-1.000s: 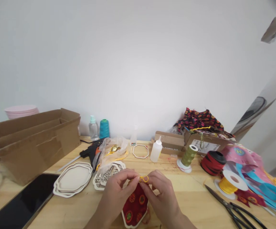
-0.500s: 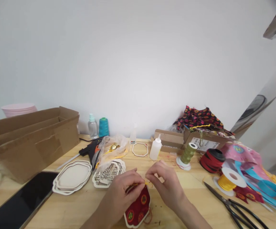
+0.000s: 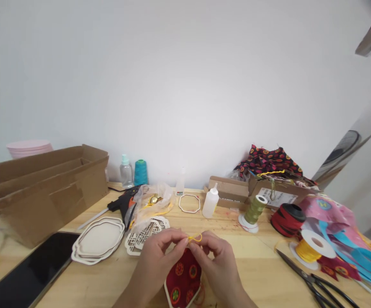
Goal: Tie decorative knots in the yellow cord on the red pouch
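A yellow cord (image 3: 194, 238) forms a small loop between my fingertips, at the top of a dark red patterned fabric panel (image 3: 185, 278) with a pale scalloped frame. My left hand (image 3: 164, 252) pinches the cord from the left, thumb against forefinger. From the right, my right hand (image 3: 216, 256) also pinches the cord, close to the left fingertips. The panel lies below both hands, its upper edge partly hidden by the fingers. Thin reddish thread shows at its lower right side.
Pale wooden frames (image 3: 98, 239), lattice pieces (image 3: 140, 239) and a phone (image 3: 28, 269) lie left, beside a cardboard box (image 3: 51, 196). A glue gun (image 3: 121, 205) and squeeze bottle (image 3: 210, 202) stand behind. Black scissors (image 3: 310, 278), yellow spool (image 3: 312, 248) and green thread (image 3: 255, 210) are right.
My right hand has come in to the left and lower, meeting the left fingertips. The yellow cord now shows as a loop, and more of the red fabric is visible.
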{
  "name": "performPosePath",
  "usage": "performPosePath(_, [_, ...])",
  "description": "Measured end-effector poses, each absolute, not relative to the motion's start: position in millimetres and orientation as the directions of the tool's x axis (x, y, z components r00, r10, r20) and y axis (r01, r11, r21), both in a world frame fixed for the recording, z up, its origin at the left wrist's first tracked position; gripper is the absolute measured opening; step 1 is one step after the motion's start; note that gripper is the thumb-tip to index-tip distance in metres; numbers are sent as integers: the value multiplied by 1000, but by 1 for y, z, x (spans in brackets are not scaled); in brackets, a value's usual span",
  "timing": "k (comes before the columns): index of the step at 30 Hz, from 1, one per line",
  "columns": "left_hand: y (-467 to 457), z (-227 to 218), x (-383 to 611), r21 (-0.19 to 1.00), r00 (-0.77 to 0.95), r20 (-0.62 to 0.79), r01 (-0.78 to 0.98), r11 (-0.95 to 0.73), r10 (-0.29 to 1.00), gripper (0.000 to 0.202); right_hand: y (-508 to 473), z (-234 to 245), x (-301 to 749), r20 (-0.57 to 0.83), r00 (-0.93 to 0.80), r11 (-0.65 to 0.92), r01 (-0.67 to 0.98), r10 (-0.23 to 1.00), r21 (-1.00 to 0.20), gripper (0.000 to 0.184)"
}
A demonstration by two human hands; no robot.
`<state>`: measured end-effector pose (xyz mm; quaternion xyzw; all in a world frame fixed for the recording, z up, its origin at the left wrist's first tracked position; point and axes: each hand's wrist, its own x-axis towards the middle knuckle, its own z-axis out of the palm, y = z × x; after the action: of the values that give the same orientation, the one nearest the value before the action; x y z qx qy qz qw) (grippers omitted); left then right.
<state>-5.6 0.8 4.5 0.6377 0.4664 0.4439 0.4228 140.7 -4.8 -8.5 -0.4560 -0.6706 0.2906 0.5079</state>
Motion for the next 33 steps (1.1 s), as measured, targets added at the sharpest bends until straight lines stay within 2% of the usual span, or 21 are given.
performPosePath(3, [1, 4, -5, 931, 114, 197, 291, -222, 974, 15, -6, -10, 139, 557, -110, 545, 430, 823, -720, 16])
performPosePath(6, [1, 5, -6, 871, 98, 253, 410, -271, 962, 14, -8, -7, 141, 674, -234, 663, 564, 700, -493, 15])
performPosePath(10, [1, 9, -6, 749, 205, 347, 526, -402, 915, 15, -11, 0, 146, 650, -475, 712, 686, 593, -149, 20])
performPosePath(12, [-1, 10, -5, 718, 303, 354, 518, -464, 885, 16, -11, 5, 149, 619, -545, 727, 684, 566, -63, 21])
performPosePath(14, [-2, 11, -3, 721, 383, 334, 484, -496, 861, 17, -8, 9, 154, 622, -514, 728, 673, 590, -134, 22])
performPosePath(18, [-4, 10, -1, 791, 422, 283, 405, -459, 861, 17, 1, 10, 162, 565, -303, 619, 578, 767, -531, 14])
performPosePath(21, [-4, 10, 0, 836, 389, 254, 373, -404, 886, 17, 4, 7, 163, 477, -224, 520, 505, 850, -688, 13])
performPosePath(26, [-4, 11, -1, 842, 327, 249, 393, -371, 912, 15, 2, 6, 159, 439, -175, 467, 457, 882, -757, 16])
performPosePath(33, [-3, 5, -7, 789, 229, 274, 502, -355, 934, 15, -3, 5, 153, 415, -192, 456, 443, 889, -772, 17])
